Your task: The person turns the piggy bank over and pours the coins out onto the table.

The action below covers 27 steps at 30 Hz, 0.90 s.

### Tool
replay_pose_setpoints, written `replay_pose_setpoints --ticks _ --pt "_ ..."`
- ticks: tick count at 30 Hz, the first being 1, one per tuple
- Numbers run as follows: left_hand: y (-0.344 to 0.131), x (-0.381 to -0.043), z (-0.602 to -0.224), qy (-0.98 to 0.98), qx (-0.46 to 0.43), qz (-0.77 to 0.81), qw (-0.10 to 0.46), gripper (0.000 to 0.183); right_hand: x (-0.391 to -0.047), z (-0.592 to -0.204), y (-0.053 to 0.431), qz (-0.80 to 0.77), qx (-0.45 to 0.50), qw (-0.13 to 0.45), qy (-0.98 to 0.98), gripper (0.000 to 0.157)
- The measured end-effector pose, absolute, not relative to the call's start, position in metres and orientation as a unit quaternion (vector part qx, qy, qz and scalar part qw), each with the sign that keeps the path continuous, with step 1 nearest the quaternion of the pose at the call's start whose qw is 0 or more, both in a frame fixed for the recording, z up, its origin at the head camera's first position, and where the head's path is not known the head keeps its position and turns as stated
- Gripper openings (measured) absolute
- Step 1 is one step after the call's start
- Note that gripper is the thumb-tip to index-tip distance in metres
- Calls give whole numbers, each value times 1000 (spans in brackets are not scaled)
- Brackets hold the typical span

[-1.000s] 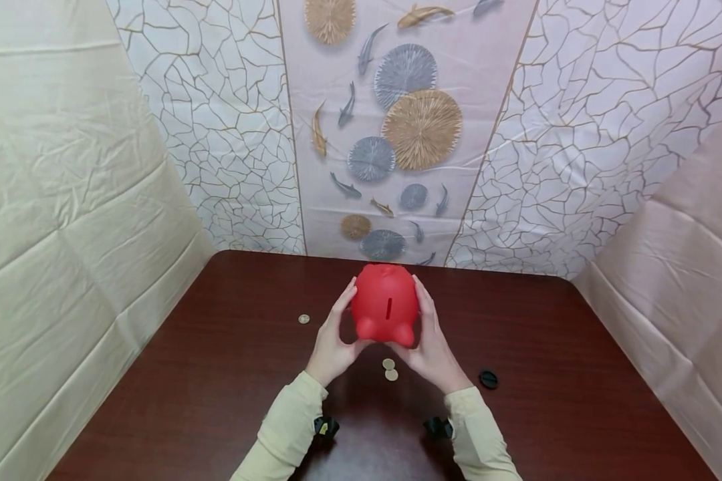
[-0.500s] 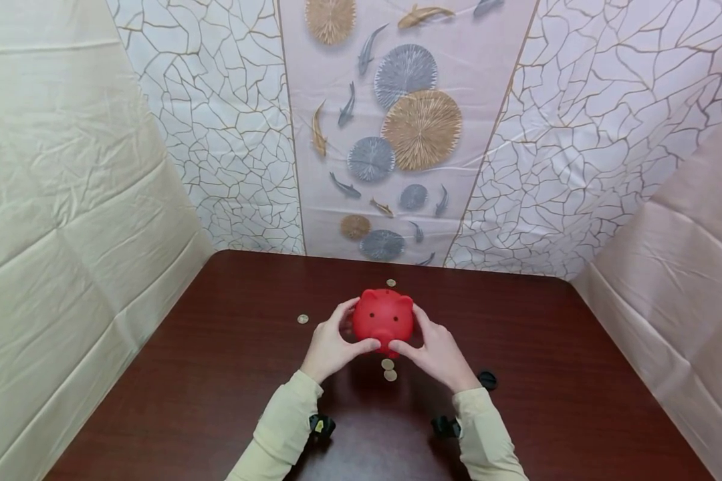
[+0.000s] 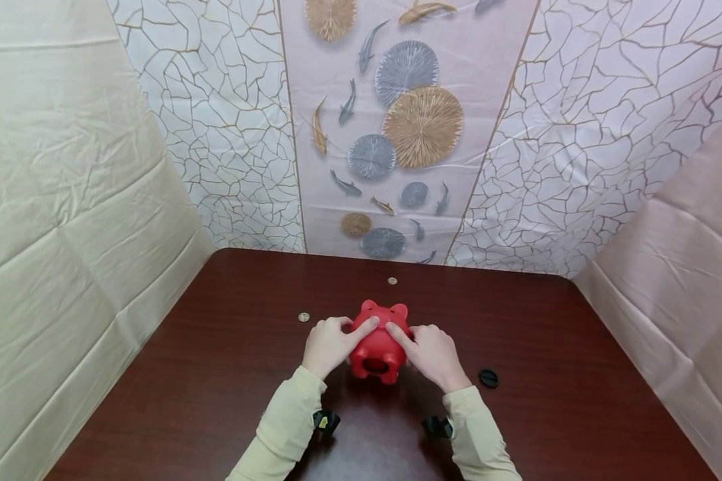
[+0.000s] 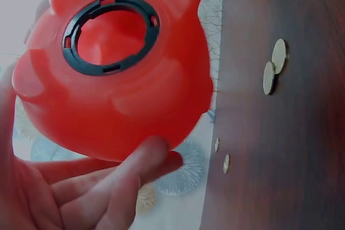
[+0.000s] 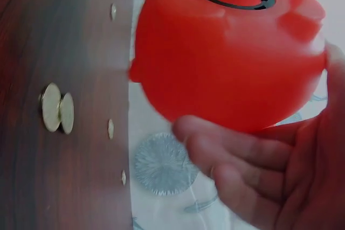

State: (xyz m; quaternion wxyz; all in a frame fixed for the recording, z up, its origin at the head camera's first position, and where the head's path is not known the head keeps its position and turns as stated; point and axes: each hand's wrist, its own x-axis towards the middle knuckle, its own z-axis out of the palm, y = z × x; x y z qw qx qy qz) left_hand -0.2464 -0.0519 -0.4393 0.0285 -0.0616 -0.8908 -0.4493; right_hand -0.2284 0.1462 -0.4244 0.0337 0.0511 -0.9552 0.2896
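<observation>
Both hands hold a red piggy bank [image 3: 378,346] above the table, tilted so that its feet and underside face the wearer. My left hand [image 3: 327,347] grips its left side and my right hand [image 3: 436,354] its right side, thumbs over the near face. In the left wrist view a black ring [image 4: 111,70] rims the hole in its belly, and red inside wall shows through. Two gold coins [image 4: 274,68] touch each other on the table; the bank hides them in the head view.
On the brown table [image 3: 241,387] a black round cap [image 3: 489,378] sits to the right of the hands. One coin [image 3: 303,317] lies at left and another coin [image 3: 392,281] near the back edge. Beige cloth [image 3: 66,267] walls the left side.
The hands have turned the piggy bank from slot side, through face, to underside toward the wearer, lowering it. It now covers the two touching coins, while the far coin has come into sight.
</observation>
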Motion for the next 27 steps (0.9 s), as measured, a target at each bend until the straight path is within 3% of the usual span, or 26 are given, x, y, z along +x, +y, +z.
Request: replay_pose_setpoints --ticks 7,15,21,27 --pt "-53 -244 -437 -910 -16 -413 4 70 -227 -422 142 299 34 -28 -953 88" --pt "-60 -243 -434 -898 5 -437 -51 79 -223 -421 141 307 44 -50 -949 96" --pt "-62 -243 -435 -891 -6 -449 -62 77 -225 -422 142 301 41 -46 -951 93" --pt "-62 -244 -441 -872 -44 -478 -92 72 -225 -422 144 279 46 -41 -958 73"
